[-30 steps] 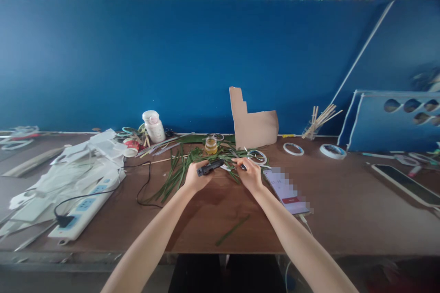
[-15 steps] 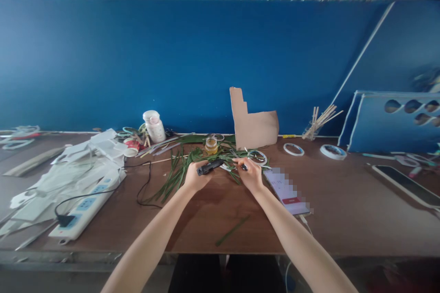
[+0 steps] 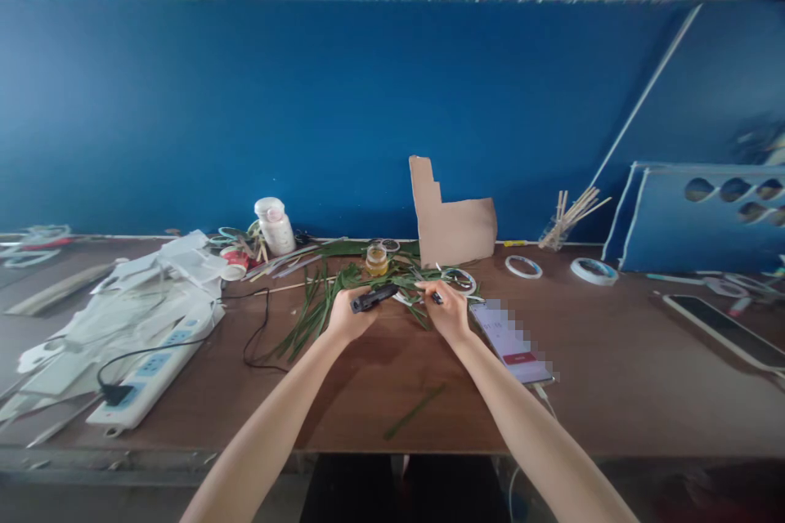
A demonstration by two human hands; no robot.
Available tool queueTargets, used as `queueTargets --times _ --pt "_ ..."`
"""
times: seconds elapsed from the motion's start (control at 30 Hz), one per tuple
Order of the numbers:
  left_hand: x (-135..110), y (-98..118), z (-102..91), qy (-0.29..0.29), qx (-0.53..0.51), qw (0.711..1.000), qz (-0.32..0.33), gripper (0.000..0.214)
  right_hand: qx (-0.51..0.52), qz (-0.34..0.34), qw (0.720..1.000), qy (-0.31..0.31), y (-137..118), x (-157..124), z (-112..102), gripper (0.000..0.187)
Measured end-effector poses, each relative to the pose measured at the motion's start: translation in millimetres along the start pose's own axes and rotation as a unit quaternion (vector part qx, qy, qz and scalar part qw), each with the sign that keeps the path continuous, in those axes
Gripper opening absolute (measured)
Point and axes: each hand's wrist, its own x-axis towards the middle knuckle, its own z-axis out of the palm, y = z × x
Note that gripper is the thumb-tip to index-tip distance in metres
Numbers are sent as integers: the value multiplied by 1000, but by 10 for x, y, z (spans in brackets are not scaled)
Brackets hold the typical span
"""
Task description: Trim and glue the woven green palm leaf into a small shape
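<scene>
My left hand [image 3: 347, 314] is closed round a black hand tool [image 3: 374, 298] whose tip points right, just above the brown table [image 3: 613, 359]. My right hand [image 3: 446, 308] is pinched on a small dark item and a thin green leaf strip [image 3: 419, 313] beside the tool's tip. Both hands hover over a pile of long green leaves [image 3: 312, 304]. A small jar of yellow liquid [image 3: 376, 259] stands just behind the hands.
A phone [image 3: 513, 341] lies right of my right hand. A white power strip [image 3: 153, 368] with a black cable, white paper scraps, a white bottle [image 3: 275, 225], a cardboard piece [image 3: 450, 216], tape rolls [image 3: 523, 265], wooden sticks [image 3: 570, 216] and a loose leaf strip [image 3: 414, 411] lie about.
</scene>
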Motion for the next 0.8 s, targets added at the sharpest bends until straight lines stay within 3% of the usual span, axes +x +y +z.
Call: queueTargets --times 0.8 --pt "29 -33 -19 -3 -5 1000 -26 11 64 87 994 7 -2 7 20 14"
